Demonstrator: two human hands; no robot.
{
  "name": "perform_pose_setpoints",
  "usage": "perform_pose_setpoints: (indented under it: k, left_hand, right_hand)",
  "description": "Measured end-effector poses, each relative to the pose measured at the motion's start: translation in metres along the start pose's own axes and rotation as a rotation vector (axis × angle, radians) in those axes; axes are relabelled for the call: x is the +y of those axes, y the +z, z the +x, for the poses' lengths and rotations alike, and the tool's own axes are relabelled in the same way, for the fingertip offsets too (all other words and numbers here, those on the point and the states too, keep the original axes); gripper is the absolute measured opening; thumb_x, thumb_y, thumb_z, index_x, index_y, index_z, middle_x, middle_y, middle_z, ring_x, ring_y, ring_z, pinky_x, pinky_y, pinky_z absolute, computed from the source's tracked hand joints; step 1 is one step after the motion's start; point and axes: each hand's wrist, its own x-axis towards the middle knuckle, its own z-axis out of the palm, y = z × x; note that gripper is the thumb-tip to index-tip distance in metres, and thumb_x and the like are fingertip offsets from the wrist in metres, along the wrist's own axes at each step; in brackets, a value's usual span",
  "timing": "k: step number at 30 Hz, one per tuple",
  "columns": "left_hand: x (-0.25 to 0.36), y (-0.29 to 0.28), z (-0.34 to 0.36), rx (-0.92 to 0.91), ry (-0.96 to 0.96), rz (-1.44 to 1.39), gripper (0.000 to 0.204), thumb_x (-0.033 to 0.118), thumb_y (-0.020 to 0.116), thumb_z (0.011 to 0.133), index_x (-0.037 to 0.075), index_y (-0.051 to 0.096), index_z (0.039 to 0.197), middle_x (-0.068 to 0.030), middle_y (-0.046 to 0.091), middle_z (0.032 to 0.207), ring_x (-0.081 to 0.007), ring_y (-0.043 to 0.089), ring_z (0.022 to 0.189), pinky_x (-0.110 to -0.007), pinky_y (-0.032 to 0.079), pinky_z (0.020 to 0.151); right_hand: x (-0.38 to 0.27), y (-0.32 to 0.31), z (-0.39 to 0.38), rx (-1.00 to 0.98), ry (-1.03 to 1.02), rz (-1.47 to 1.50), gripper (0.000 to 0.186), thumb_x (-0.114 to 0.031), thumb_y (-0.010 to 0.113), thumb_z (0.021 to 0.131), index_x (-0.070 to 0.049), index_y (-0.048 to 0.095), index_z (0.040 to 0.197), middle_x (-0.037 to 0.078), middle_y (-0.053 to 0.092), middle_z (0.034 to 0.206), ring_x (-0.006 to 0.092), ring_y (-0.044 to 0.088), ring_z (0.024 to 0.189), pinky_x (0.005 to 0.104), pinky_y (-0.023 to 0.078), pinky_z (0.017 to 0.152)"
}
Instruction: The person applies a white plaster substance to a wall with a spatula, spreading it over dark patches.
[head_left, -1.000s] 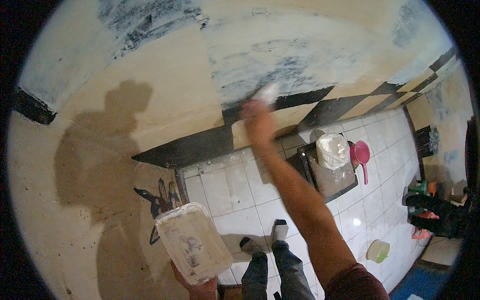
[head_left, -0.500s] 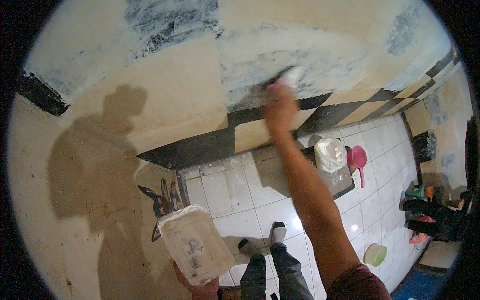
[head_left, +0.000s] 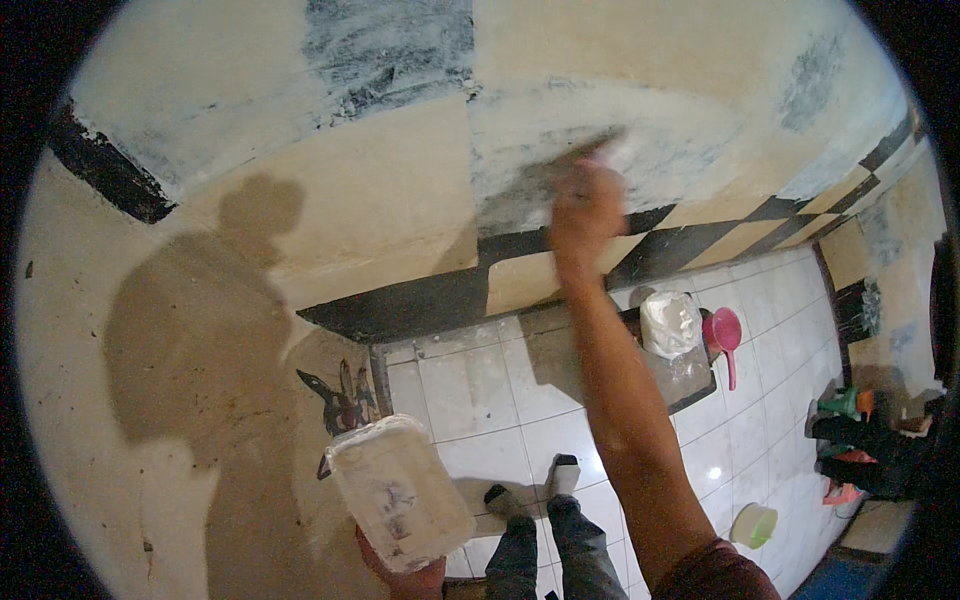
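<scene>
My right hand point(head_left: 588, 210) is raised to the painted wall point(head_left: 390, 200), closed on a blurred scraper point(head_left: 602, 152) with a pale, pinkish look. The tool is at a whitish, streaky coated patch point(head_left: 530, 140) above a band of black and cream checks; whether its edge touches is hard to tell. My left hand point(head_left: 385, 565), low at the left, is closed on a shallow rectangular tub point(head_left: 400, 485) smeared with off-white paste, its fingers mostly hidden underneath.
On the tiled floor point(head_left: 460, 385) below the wall are a dark board point(head_left: 680, 385) bearing a white bag of powder point(head_left: 670, 325), a pink dipper point(head_left: 722, 330) and a pale green container point(head_left: 753, 525). Dark clutter with green and red items point(head_left: 860, 430) lies at right. My feet stand below.
My right hand has moved rightward and a little upward along the patch, which looks paler. The whole view has shifted slightly. My left hand still holds the tub.
</scene>
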Motion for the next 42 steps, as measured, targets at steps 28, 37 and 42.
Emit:
perform_pose_setpoints:
  k: [28,37,42]
  left_hand:
    - [0.018,0.003,-0.016,0.085,0.048,-0.054,0.058,0.053,0.045,0.091,0.017,0.046,0.138,-0.0072,0.052,0.135,-0.0333,0.05,0.124,-0.06,0.04,0.102]
    - [0.024,0.005,-0.02,0.104,0.064,-0.105,0.058,0.052,0.045,0.091,0.017,0.045,0.138,-0.0075,0.052,0.135,-0.0332,0.05,0.124,-0.06,0.04,0.102]
    - [0.018,0.018,-0.016,0.067,0.025,-0.108,0.058,0.052,0.045,0.091,0.017,0.045,0.138,-0.0076,0.052,0.135,-0.0332,0.05,0.124,-0.06,0.04,0.102]
  right_hand:
    - [-0.176,-0.03,-0.046,-0.512,-0.675,0.438,0.028,-0.02,0.058,0.084,-0.011,0.055,0.111,0.021,0.059,0.108,0.0366,0.062,0.097,0.043,0.057,0.071]
    - [-0.166,-0.069,0.093,-0.096,-0.953,0.154,0.021,-0.02,0.068,0.077,-0.013,0.061,0.096,0.01,0.055,0.101,0.0271,0.058,0.088,0.0386,0.052,0.07]
    - [-0.066,0.018,0.042,-0.518,-0.971,-0.034,0.022,-0.018,0.064,0.077,-0.014,0.064,0.098,0.008,0.057,0.122,0.0299,0.052,0.116,0.0458,0.043,0.099]
